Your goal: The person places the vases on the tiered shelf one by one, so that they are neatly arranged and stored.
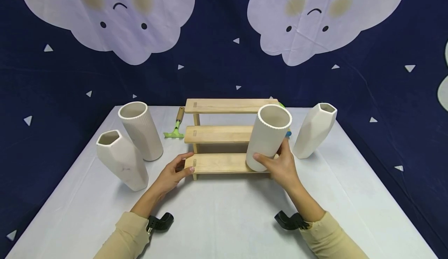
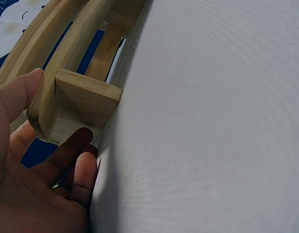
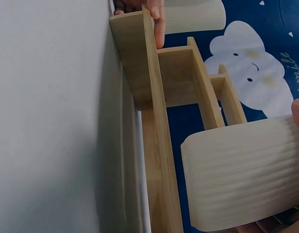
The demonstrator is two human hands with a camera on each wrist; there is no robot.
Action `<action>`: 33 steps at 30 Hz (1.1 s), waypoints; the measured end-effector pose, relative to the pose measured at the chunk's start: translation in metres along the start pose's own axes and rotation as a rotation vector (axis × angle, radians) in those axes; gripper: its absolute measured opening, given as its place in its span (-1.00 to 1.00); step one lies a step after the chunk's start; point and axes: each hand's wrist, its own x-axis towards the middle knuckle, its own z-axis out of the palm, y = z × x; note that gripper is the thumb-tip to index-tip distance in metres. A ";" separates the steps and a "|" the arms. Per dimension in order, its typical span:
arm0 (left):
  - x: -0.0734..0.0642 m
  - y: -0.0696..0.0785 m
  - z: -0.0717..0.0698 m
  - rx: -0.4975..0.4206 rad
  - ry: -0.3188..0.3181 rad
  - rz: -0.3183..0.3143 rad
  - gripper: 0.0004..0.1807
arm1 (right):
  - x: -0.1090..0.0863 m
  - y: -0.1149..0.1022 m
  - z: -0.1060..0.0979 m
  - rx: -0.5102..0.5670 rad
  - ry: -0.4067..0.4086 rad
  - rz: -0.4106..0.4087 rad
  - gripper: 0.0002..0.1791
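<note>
A three-tier wooden shelf point(image 1: 217, 163) stands in the middle of the table. My left hand point(image 1: 172, 176) holds the left end of its lowest board, thumb and fingers on either side of the board's end in the left wrist view. My right hand point(image 1: 281, 168) grips a white ribbed cylindrical vase point(image 1: 266, 140) low on its body, the thumb across the front. This vase tilts slightly to the right over the right part of the lowest board. A narrow gap shows between its base point(image 3: 185, 184) and the board in the right wrist view.
On the left stand another ribbed vase point(image 1: 141, 134) and a faceted white vase point(image 1: 122, 161). A second faceted vase point(image 1: 315, 130) stands to the right. A green hand tool with a wooden handle point(image 1: 177, 125) lies left of the shelf. Blue cloth with clouds hangs behind.
</note>
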 end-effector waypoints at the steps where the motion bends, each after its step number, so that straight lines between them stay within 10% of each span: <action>1: 0.000 0.000 0.000 0.001 0.001 -0.002 -0.39 | 0.000 0.000 0.001 -0.006 -0.002 0.001 -0.14; 33: 0.000 0.000 -0.001 0.002 -0.009 0.004 -0.40 | 0.005 0.003 0.011 -0.075 -0.014 0.036 -0.02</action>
